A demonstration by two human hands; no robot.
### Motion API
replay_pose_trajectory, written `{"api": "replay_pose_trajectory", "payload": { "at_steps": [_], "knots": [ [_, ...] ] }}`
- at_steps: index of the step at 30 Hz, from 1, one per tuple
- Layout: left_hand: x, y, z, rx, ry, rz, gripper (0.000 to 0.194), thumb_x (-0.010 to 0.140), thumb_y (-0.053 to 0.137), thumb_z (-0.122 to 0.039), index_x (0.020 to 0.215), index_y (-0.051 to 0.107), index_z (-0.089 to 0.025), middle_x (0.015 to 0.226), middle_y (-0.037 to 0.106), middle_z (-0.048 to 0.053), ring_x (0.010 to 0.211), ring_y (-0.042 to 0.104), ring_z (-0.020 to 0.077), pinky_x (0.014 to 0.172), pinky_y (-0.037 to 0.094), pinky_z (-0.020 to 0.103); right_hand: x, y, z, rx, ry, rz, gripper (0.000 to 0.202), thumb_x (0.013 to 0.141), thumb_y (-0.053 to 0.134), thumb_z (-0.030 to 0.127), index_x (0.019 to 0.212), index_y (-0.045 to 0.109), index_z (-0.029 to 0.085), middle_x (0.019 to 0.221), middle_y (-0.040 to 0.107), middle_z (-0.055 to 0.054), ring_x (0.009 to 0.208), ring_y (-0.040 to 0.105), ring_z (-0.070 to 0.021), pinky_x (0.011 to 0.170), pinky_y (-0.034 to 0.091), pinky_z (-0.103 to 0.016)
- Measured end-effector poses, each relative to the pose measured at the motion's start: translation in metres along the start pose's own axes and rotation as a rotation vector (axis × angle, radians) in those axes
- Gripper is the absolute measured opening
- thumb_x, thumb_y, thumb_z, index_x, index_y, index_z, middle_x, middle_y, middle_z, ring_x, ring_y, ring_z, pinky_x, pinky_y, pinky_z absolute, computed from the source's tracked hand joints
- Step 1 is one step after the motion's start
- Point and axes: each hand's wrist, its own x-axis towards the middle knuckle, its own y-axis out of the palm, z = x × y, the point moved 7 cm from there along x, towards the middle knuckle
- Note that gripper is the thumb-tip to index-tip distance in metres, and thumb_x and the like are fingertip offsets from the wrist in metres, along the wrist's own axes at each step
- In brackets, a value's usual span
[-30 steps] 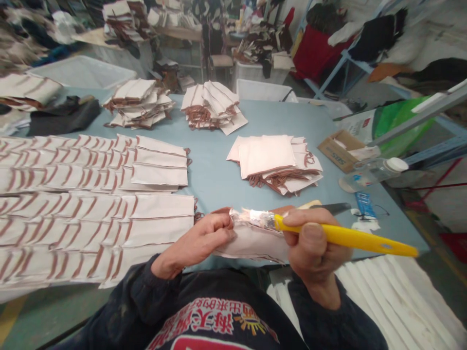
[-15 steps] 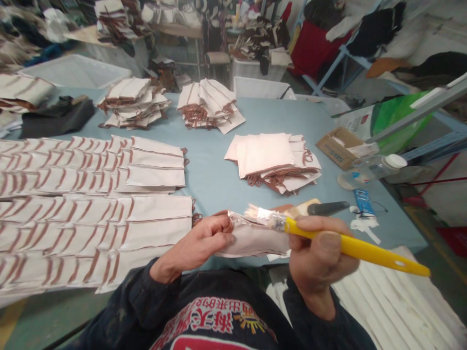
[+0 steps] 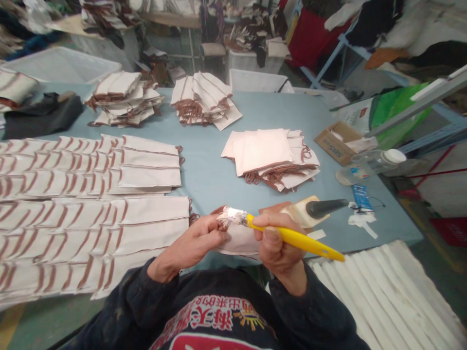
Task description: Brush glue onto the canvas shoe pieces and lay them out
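My right hand (image 3: 279, 245) grips a yellow-handled brush (image 3: 306, 241), its pale, worn bristles pointing left. The bristle end lies over the edge of a cream fabric piece with brown trim (image 3: 241, 239), close to my left fingers. My left hand (image 3: 193, 243) pinches the left end of that piece near the table's front edge. Part of the piece is hidden behind the brush and my right hand. Just beyond my right hand lies a pale container (image 3: 297, 214) with a dark handle (image 3: 326, 208) sticking out to the right; what it holds I cannot make out.
Overlapping rows of cream pieces (image 3: 146, 214) cover the left of the blue table (image 3: 204, 160). A loose stack (image 3: 262, 153) sits ahead, with more piles behind. At right are a small cardboard box (image 3: 337, 143), a clear jar (image 3: 368, 165) and white strips (image 3: 361, 218).
My right hand and the brush have moved left along the fabric piece, bringing the bristles close to my left fingers. My left hand keeps its hold. The view has shifted slightly.
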Motion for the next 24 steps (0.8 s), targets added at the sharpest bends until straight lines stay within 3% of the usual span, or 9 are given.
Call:
{"api": "replay_pose_trajectory", "payload": {
  "at_steps": [3,6,10,14,19,24],
  "knots": [
    [0.002,-0.002,0.005,0.061,-0.029,-0.043,0.022,0.083,0.061,-0.036,0.072,0.049,-0.022,0.066,0.041,-0.007,0.06,0.036,0.0108,0.056,0.028,0.026,-0.001,0.001,0.001,-0.007,-0.013,-0.027,0.029,0.114,0.05,0.039,0.1,0.07,0.025,0.069,0.066,0.002,0.059,0.067,-0.0164,0.064,0.062,-0.031],
    [0.004,-0.005,0.0,0.126,0.025,-0.094,0.021,0.085,0.058,-0.034,0.072,0.048,-0.022,0.066,0.04,-0.007,0.061,0.037,0.0118,0.057,0.031,0.026,0.0,0.0,-0.001,-0.025,-0.004,-0.04,0.031,0.115,0.048,0.041,0.1,0.07,0.025,0.067,0.063,0.002,0.061,0.067,-0.0171,0.061,0.06,-0.031],
    [0.005,-0.006,-0.012,0.287,0.192,-0.131,0.014,0.09,0.051,-0.028,0.077,0.052,-0.022,0.076,0.054,-0.002,0.071,0.051,0.0161,0.066,0.043,0.029,0.0,-0.01,-0.013,0.0,0.08,-0.105,0.032,0.114,0.05,0.045,0.102,0.07,0.024,0.065,0.058,0.003,0.054,0.062,-0.0158,0.055,0.056,-0.031],
    [0.001,-0.003,-0.011,0.573,0.402,-0.193,0.019,0.096,0.044,-0.016,0.084,0.057,-0.021,0.083,0.065,0.003,0.079,0.06,0.0189,0.075,0.049,0.032,-0.002,-0.019,-0.026,0.084,0.22,-0.16,0.027,0.113,0.05,0.042,0.105,0.069,0.023,0.064,0.055,0.005,0.049,0.057,-0.0143,0.049,0.051,-0.029],
    [-0.005,0.0,-0.006,0.872,0.628,-0.296,0.027,0.096,0.045,-0.008,0.074,0.049,-0.022,0.068,0.057,-0.001,0.063,0.05,0.0155,0.064,0.038,0.03,-0.002,-0.011,-0.011,0.065,0.237,-0.02,0.026,0.111,0.052,0.036,0.097,0.07,0.023,0.058,0.049,0.007,0.045,0.055,-0.0133,0.048,0.049,-0.027],
    [-0.006,-0.001,-0.009,0.828,0.736,-0.332,0.03,0.091,0.049,-0.003,0.069,0.045,-0.023,0.062,0.052,-0.004,0.056,0.047,0.0125,0.059,0.034,0.029,-0.011,-0.009,-0.002,0.038,0.227,0.138,0.027,0.111,0.051,0.034,0.095,0.071,0.024,0.057,0.055,0.007,0.039,0.047,-0.012,0.043,0.043,-0.026]
  ]
}}
